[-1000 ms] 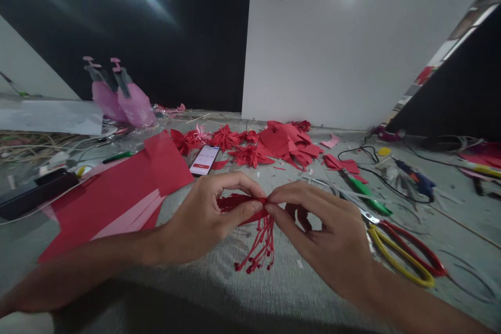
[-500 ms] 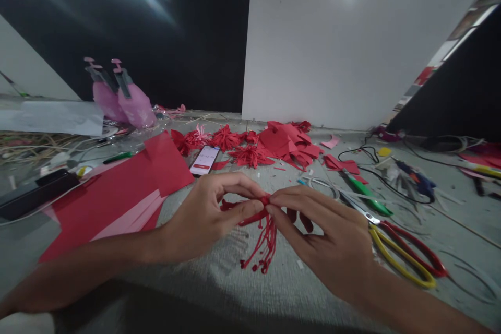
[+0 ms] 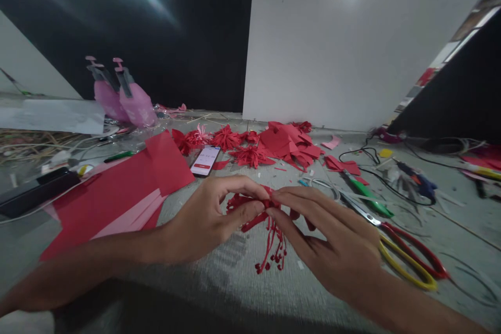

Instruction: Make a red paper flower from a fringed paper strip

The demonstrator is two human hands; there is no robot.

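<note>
Between my two hands, above the grey floor, is a red paper flower [image 3: 277, 240] with thin strands hanging down and dark curled tips at their ends. My left hand [image 3: 213, 214] pinches its gathered base between thumb and fingers. From the other side, my right hand [image 3: 332, 224] closes its thumb and fingertips on the same base. The fingers hide most of that base. Scissors [image 3: 415, 255] with one red and one yellow handle lie to the right of my right hand.
Red paper sheets [image 3: 117, 182] spread at the left, a phone [image 3: 205, 160] beside them. Behind lie finished-looking red paper flowers [image 3: 250, 155] and red cut pieces [image 3: 291, 143]. Pink spray bottles [image 3: 136, 102] stand at the back left. A green cutter [image 3: 370, 195] and a glue gun [image 3: 417, 180] are at the right.
The hanging strands have swung and shifted right, and more of the flower shows near my left fingers. Both hands keep their pinch at nearly the same place.
</note>
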